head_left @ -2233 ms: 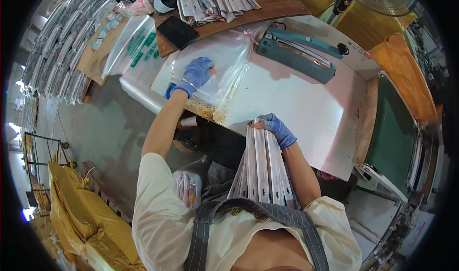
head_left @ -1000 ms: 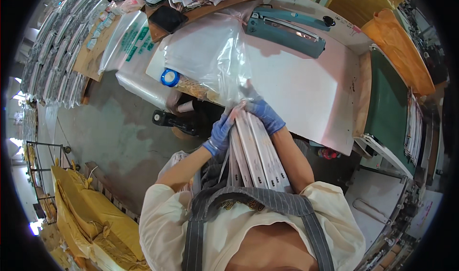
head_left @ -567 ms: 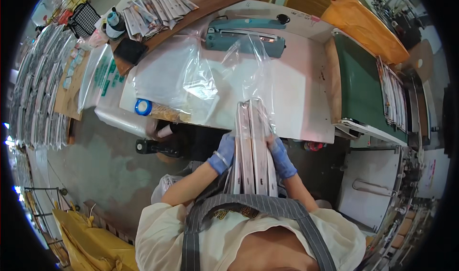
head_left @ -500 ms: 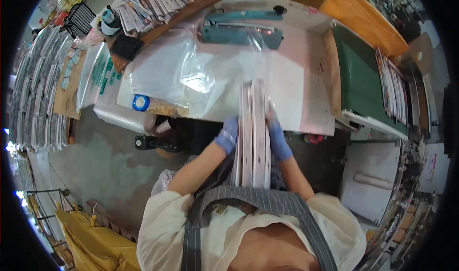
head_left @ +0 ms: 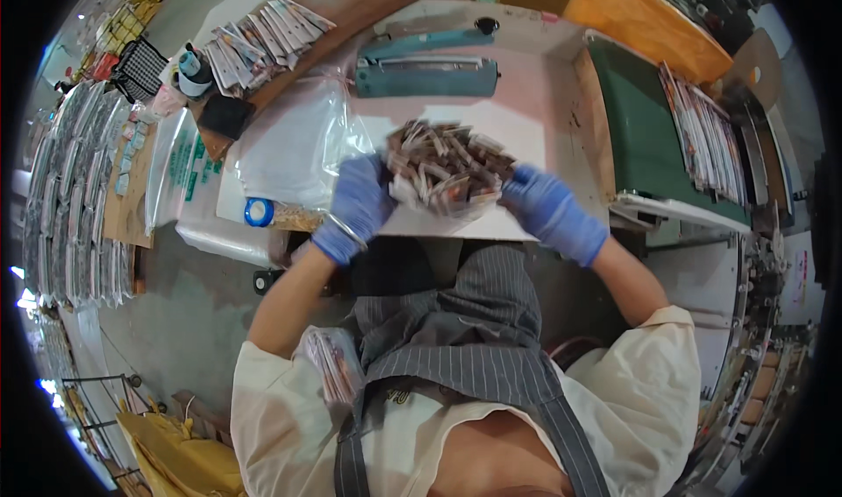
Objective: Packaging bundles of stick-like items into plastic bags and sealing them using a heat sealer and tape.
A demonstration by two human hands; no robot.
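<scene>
Above the table's near edge I hold a bulky, motion-blurred bundle of small brown-and-white pieces [head_left: 449,165]; what they are I cannot make out. My left hand [head_left: 361,200], in a blue glove, is closed on its left side. On its right side my right hand [head_left: 553,212], also gloved in blue, grips it. Shiny clear film seems to show along the bundle's lower edge. A clear bag of thin packets [head_left: 331,365] rests upright against my left side, under the arm. Left of the bundle lies a pile of clear plastic bags [head_left: 294,146].
Behind the bundle stands a teal bar heat sealer [head_left: 427,78] on the white table [head_left: 544,120]. Blue tape [head_left: 258,212] sits at the near left edge. Fanned packets [head_left: 267,45] lie on a brown board. At right, more packets [head_left: 702,137] stand on a green surface [head_left: 645,120].
Before, a long upright stack of thin packets was between my hands, close to my body. Now my hands are farther apart and farther forward, with the brown-and-white bundle between them.
</scene>
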